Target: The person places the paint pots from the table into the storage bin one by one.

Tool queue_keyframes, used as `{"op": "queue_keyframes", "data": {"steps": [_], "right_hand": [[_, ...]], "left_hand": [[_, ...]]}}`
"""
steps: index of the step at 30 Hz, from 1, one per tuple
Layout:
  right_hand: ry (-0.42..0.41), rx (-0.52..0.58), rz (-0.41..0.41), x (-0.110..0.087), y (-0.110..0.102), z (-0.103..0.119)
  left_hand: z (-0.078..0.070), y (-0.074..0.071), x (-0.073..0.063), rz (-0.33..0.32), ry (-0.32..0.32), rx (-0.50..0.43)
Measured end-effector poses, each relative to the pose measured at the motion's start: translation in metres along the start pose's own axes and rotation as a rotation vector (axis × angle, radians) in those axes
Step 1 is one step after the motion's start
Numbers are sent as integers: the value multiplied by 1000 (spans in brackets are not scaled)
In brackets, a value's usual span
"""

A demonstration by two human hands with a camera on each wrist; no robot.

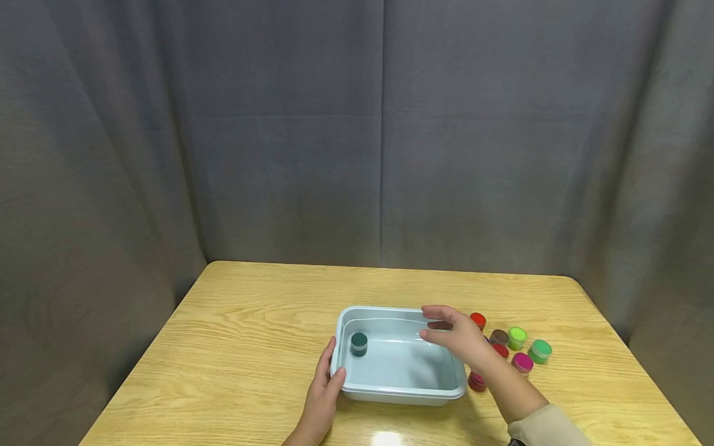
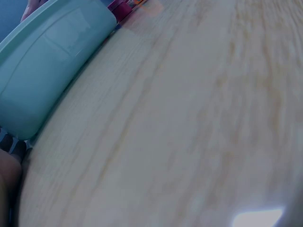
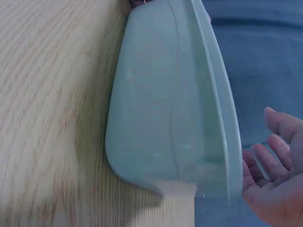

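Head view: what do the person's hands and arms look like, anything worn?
Left hand: no glove, no sleeve in frame. Right hand: no glove; a plain beige sleeve ends partway up the forearm. A small dark object shows beside it, too cut off to identify.

The desk [image 1: 251, 347] has a pale yellow wood-grain top, rounded far corners and a bright glare patch [image 1: 386, 438] toward its near side. A light blue, glossy rectangular tub [image 1: 404, 392] with rounded corners sits on it. Just to the tub's right stand small squat cylindrical jars in a loose cluster: a bright red jar [image 1: 477, 319], brown jar [image 1: 499, 337], lime-green jar [image 1: 517, 336], sea-green jar [image 1: 540, 350], darker red jar [image 1: 500, 350], magenta jar [image 1: 522, 362] and crimson jar [image 1: 476, 381], some partly hidden.
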State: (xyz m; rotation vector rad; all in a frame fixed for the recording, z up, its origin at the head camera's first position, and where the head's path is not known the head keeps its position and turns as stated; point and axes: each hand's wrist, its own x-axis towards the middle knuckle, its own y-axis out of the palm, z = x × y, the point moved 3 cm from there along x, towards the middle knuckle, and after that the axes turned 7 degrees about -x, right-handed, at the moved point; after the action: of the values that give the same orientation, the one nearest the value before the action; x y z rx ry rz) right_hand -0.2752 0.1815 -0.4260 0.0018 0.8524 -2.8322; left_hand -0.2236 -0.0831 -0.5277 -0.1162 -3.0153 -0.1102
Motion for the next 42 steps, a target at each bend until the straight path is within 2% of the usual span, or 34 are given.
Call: {"op": "queue_keyframes", "data": {"steps": [10, 23, 29, 34, 42], "right_hand": [[29, -40, -43, -18, -28, -16], [91, -51, -111, -47, -50, -44], [116, -144, -138, -61, -59, -63], [143, -158, -161, -70, -64, -78], [245, -154, -170, -82, -67, -100]], "left_hand": [[0, 0, 0, -1, -6, 5], [0, 1, 0, -3, 0, 12], [-1, 0, 0, -10, 4, 29], [-1, 0, 0, -1, 6, 16], [-1, 0, 0, 4, 13, 7]]}}
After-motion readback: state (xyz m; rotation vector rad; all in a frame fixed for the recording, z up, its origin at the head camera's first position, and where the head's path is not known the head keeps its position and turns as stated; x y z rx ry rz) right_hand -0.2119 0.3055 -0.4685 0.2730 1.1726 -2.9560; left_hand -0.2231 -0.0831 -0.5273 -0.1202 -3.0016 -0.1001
